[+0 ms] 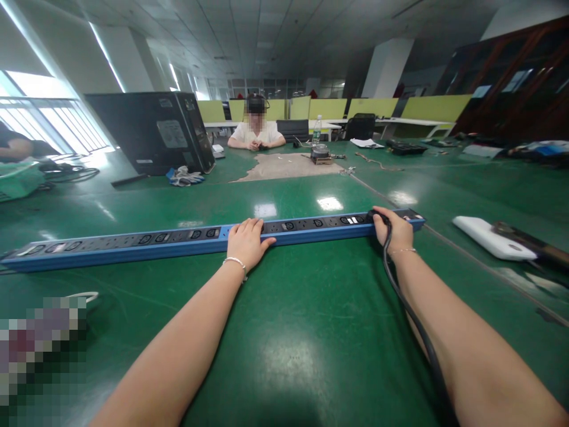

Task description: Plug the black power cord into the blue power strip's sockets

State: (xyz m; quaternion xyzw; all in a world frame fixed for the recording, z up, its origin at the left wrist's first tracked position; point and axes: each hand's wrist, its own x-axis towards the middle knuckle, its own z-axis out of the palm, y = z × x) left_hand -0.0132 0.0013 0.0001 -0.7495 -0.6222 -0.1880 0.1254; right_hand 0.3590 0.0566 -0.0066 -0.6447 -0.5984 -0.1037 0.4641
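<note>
A long blue power strip point(178, 256) with a row of black sockets lies across the green table. My left hand point(246, 240) rests over its middle, fingers curled across the top and thumb on the near side, holding it. Towards the strip's right end, my right hand point(395, 230) is closed round a black plug point(373, 217), which is against the sockets; whether it sits fully in one is hidden by my fingers. From the plug a black cable point(406, 302) runs down along my right forearm to the bottom of the view.
A black computer case point(146, 133) stands at the back left, gloves point(184, 176) beside it. Right of the strip lie a white device point(493, 237) and a dark object point(533, 243). A blurred object point(40, 344) is at near left. Across the table sits a person point(256, 133).
</note>
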